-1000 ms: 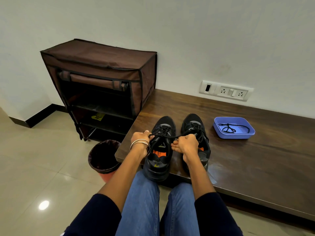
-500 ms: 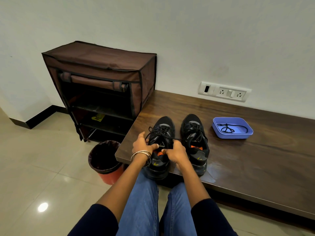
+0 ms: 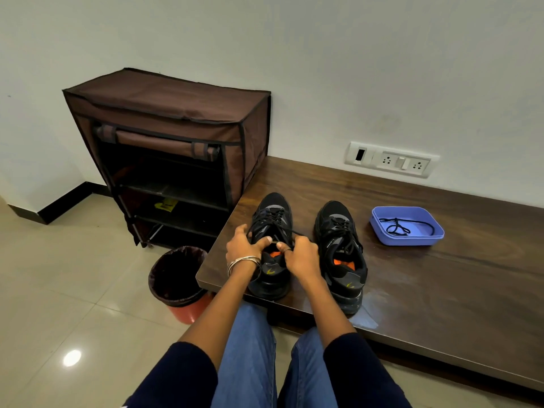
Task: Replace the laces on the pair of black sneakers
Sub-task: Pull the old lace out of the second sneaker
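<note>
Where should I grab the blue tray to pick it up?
Pinch the blue tray by its near long rim, coming from the front edge of the bench. That side is unobstructed, and the black lace inside lies away from that wall.

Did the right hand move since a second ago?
Yes. The right hand came left, off the right sneaker, and now pinches the lace over the left sneaker.

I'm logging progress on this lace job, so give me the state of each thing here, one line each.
Left sneaker: laced, ends being tied.
Right sneaker: laced, untouched.
Left hand: grips the lace.
Right hand: pinches the lace.
Blue tray: holds a loose black lace.
Shoe rack: front flap rolled up.
Bin: lined, open.
</note>
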{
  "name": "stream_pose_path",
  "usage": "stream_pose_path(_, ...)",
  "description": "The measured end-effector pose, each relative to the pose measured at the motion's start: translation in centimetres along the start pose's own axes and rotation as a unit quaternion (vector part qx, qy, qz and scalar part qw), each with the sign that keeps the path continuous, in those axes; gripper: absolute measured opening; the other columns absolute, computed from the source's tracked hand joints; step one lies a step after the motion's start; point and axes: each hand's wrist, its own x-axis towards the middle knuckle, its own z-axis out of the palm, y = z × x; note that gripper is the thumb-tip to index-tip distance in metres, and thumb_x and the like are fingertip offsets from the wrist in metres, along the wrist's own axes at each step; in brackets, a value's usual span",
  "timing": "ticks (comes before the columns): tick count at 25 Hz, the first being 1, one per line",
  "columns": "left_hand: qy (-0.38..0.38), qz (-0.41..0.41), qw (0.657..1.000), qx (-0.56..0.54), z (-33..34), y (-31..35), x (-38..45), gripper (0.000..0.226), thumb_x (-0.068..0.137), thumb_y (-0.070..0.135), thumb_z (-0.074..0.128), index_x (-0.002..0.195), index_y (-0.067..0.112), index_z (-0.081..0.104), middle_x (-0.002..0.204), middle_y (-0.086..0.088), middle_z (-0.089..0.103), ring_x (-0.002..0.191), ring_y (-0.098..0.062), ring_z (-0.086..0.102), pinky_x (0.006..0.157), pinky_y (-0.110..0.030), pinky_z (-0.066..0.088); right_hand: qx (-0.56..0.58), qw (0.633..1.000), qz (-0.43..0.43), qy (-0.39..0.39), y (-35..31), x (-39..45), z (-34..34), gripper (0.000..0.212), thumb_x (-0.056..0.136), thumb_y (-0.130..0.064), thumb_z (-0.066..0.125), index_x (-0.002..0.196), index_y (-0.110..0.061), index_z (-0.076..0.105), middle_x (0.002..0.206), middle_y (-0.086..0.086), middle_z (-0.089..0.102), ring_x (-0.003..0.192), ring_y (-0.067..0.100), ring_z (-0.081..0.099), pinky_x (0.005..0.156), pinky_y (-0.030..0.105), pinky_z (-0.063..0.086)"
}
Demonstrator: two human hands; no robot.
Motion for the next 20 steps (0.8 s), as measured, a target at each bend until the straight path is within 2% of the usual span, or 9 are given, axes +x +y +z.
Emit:
stream_pose_path(2,0.014,0.025,1.000,0.011,-0.4,-0.2,0.0,0.067,0.080,0.042,0.072,0.137,0.015,0.048,0.127,-0.010,0.059,0.120,-0.031,0.052,0.097,-0.041,0.042,0.020,0.998,-0.020,0.060,0.5,-0.2,-2.2,0.027,0.092,-0.034,0.062,0.089,-0.007,0.066,0.086,0.014,0.070,0.085,0.035,0.066,0.072,0.039,0.054)
stream_pose_path(4,0.110,0.088,0.989,0.044,-0.6,0.2,-1.0,0.049,0.085,0.037,0.068,0.127,0.012,0.058,0.123,-0.013,0.058,0.115,-0.036,0.051,0.093,-0.044,0.042,0.088,0.978,-0.041,0.186,1.7,-0.7,-5.1,0.015,0.091,-0.022,0.062,0.086,-0.010,0.069,0.078,0.008,0.070,0.077,0.029,0.067,0.074,0.042,0.056)
stream_pose_path(6,0.220,0.203,0.954,0.020,-0.3,1.2,-2.6,0.022,0.086,0.020,0.065,0.105,0.009,0.069,0.108,-0.013,0.061,0.101,-0.037,0.054,0.088,-0.042,0.041,0.023,0.965,-0.036,0.259,3.0,-0.9,-7.8,0.018,0.090,-0.015,0.064,0.108,-0.011,0.067,0.101,0.008,0.069,0.098,0.028,0.062,0.087,0.044,0.051)
stream_pose_path(8,0.236,0.332,0.913,-0.020,0.5,2.8,-4.4,0.013,0.084,0.011,0.059,0.088,0.009,0.071,0.093,-0.009,0.064,0.088,-0.029,0.057,0.083,-0.032,0.040,-0.101,0.981,0.022,0.167,4.4,-0.7,-9.1,0.048,0.089,-0.022,0.067,0.134,-0.018,0.051,0.132,0.007,0.055,0.123,0.032,0.046,0.101,0.050,0.040)
stream_pose_path(10,0.159,0.396,0.903,-0.044,1.8,4.2,-6.1,0.016,0.084,0.010,0.055,0.085,0.009,0.071,0.087,-0.006,0.066,0.082,-0.020,0.059,0.077,-0.024,0.041,-0.090,0.993,0.060,0.055,5.5,-0.7,-9.0,0.058,0.091,-0.022,0.063,0.144,-0.024,0.039,0.142,0.006,0.048,0.130,0.034,0.042,0.104,0.052,0.035)
stream_pose_path(12,0.078,0.392,0.915,-0.057,3.3,5.0,-7.8,0.014,0.083,0.005,0.058,0.087,0.008,0.071,0.085,-0.005,0.067,0.079,-0.016,0.061,0.075,-0.024,0.045,-0.046,0.996,0.058,0.058,6.4,-1.6,-8.5,0.052,0.092,-0.014,0.055,0.141,-0.025,0.043,0.137,0.007,0.055,0.126,0.034,0.047,0.101,0.048,0.039)
stream_pose_path(16,-0.064,0.234,0.970,-0.004,6.5,5.0,-9.6,0.025,0.085,0.012,0.065,0.109,0.007,0.068,0.104,-0.009,0.069,0.097,-0.022,0.064,0.091,-0.036,0.049,-0.042,0.995,0.045,0.076,7.1,-4.5,-8.1,0.046,0.088,-0.010,0.055,0.133,-0.018,0.052,0.126,0.010,0.061,0.121,0.035,0.051,0.098,0.046,0.045)
stream_pose_path(18,-0.112,0.191,0.973,0.073,7.5,4.6,-10.0,0.041,0.085,0.020,0.068,0.123,0.007,0.061,0.121,-0.011,0.062,0.113,-0.025,0.058,0.100,-0.035,0.044,-0.038,0.997,0.044,0.053,7.5,-6.2,-8.0,0.040,0.085,-0.012,0.060,0.125,-0.013,0.058,0.118,0.012,0.065,0.115,0.035,0.056,0.094,0.043,0.049)
stream_pose_path(20,-0.120,0.181,0.969,0.120,8.0,4.3,-10.5,0.047,0.084,0.018,0.069,0.128,0.009,0.057,0.130,-0.010,0.055,0.121,-0.026,0.052,0.102,-0.031,0.040,-0.019,0.998,0.063,0.017,7.8,-7.5,-9.0,0.034,0.085,-0.015,0.065,0.119,-0.011,0.062,0.113,0.013,0.067,0.107,0.029,0.061,0.083,0.031,0.051)
